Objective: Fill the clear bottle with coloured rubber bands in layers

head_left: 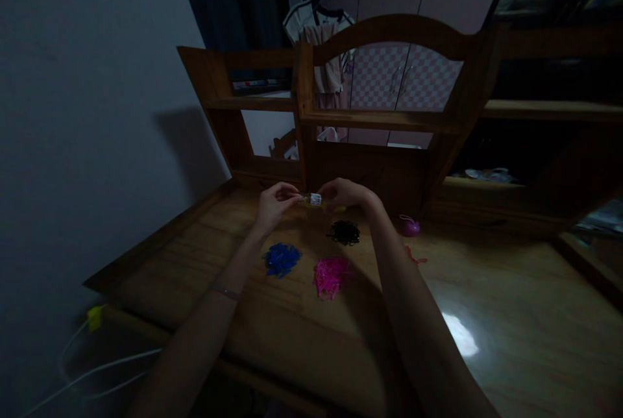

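Above the far part of the wooden desk, my left hand (275,206) pinches the left end of a small clear, yellowish bottle-like item with a white printed label (315,199). My right hand (346,193) has its fingers closed at the item's other end, partly hiding it. Below my hands lie a pile of blue strips (282,259), a pile of pink strips (331,276) and a heap of thin black pieces (345,232). Something yellow shows under my right hand, too dim to name.
A purple ball with a loop (410,227) and an orange-red piece (415,256) lie right of my right arm. The wooden desk (506,282) has a shelf unit (379,121) along its back. A white cable (111,363) hangs at the lower left.
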A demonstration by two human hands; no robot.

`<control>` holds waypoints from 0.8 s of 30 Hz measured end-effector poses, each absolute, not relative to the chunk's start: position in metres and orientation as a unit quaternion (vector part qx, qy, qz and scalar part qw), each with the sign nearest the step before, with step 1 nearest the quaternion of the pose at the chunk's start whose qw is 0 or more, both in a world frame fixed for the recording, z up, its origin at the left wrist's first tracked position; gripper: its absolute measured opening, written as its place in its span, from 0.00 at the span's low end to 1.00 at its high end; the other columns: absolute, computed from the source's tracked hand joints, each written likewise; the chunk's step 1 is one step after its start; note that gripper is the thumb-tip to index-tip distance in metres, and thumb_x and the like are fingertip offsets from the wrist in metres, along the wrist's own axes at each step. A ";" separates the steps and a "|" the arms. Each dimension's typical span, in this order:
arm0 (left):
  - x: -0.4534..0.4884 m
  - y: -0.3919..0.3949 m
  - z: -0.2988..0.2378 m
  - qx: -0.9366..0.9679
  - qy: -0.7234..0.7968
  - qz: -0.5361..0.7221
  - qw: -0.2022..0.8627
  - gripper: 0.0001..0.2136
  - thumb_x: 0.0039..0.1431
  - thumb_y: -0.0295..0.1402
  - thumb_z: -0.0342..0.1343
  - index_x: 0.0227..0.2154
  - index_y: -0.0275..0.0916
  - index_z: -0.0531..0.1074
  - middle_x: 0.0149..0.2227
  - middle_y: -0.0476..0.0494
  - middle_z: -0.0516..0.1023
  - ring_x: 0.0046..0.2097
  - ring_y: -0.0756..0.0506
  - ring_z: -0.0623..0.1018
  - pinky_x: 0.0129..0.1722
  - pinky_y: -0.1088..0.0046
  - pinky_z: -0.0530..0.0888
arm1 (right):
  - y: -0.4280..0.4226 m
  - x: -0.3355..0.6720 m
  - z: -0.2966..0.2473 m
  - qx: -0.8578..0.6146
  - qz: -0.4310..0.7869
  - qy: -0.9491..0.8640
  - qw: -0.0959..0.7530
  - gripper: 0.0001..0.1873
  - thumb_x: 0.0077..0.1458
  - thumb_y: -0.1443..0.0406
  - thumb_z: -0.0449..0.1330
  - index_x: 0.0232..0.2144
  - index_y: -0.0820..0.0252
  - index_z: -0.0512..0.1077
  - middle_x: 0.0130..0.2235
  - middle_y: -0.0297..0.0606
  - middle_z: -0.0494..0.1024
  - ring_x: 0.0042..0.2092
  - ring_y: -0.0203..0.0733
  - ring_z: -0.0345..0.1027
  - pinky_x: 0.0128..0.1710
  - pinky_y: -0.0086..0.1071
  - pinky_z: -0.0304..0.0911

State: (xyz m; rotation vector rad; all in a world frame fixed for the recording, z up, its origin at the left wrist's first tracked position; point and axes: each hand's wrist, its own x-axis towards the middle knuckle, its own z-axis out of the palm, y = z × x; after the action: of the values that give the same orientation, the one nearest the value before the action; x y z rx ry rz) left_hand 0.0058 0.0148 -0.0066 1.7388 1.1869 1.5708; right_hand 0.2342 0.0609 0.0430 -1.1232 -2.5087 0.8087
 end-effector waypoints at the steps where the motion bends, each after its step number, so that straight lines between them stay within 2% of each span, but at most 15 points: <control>1: 0.007 0.015 -0.007 0.640 0.434 0.581 0.252 0.13 0.42 0.37 0.68 0.31 0.38 0.75 0.32 0.46 0.79 0.36 0.46 0.79 0.39 0.71 0.75 | 0.061 0.234 0.042 -0.387 0.282 -0.868 0.134 0.28 0.36 0.67 0.69 0.44 0.58 0.76 0.40 0.36 0.80 0.39 0.41 0.73 0.37 0.27 0.64; 5: 0.011 0.014 -0.009 0.645 0.441 0.574 0.243 0.13 0.43 0.38 0.67 0.30 0.37 0.75 0.32 0.45 0.79 0.37 0.45 0.79 0.38 0.71 0.76 | 0.061 0.232 0.042 -0.386 0.272 -0.872 0.129 0.27 0.37 0.67 0.69 0.45 0.57 0.76 0.39 0.35 0.80 0.39 0.40 0.73 0.37 0.26 0.63; 9: 0.011 0.011 -0.008 0.646 0.445 0.571 0.243 0.12 0.47 0.38 0.64 0.32 0.37 0.76 0.35 0.43 0.80 0.39 0.44 0.80 0.42 0.69 0.76 | 0.061 0.232 0.042 -0.386 0.276 -0.871 0.127 0.27 0.37 0.66 0.70 0.45 0.56 0.76 0.39 0.33 0.80 0.40 0.40 0.73 0.37 0.26 0.63; 16: 0.013 0.005 -0.001 0.689 0.431 0.530 0.241 0.13 0.57 0.37 0.55 0.43 0.39 0.76 0.45 0.42 0.80 0.48 0.43 0.78 0.51 0.66 0.73 | 0.062 0.237 0.041 -0.390 0.288 -0.862 0.144 0.29 0.36 0.66 0.70 0.46 0.57 0.76 0.41 0.35 0.80 0.40 0.40 0.73 0.39 0.27 0.64; 19: 0.014 0.003 0.001 0.689 0.429 0.536 0.232 0.12 0.56 0.37 0.57 0.41 0.38 0.77 0.42 0.42 0.80 0.45 0.44 0.78 0.50 0.66 0.74 | 0.062 0.238 0.042 -0.377 0.292 -0.867 0.142 0.27 0.37 0.67 0.69 0.45 0.59 0.76 0.39 0.36 0.80 0.39 0.40 0.73 0.37 0.28 0.64; 24: 0.016 -0.002 0.005 0.702 0.429 0.550 0.142 0.08 0.53 0.36 0.60 0.35 0.39 0.78 0.39 0.44 0.76 0.41 0.47 0.77 0.44 0.70 0.75 | 0.064 0.237 0.042 -0.361 0.308 -0.871 0.131 0.28 0.38 0.66 0.69 0.46 0.58 0.75 0.40 0.35 0.81 0.39 0.39 0.73 0.37 0.27 0.64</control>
State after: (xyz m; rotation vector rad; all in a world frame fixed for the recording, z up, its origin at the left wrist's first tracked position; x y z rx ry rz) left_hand 0.0158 -0.0017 0.0047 2.0256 1.2384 1.5884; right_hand 0.2370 0.0639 0.0419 -1.0477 -2.5286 0.8934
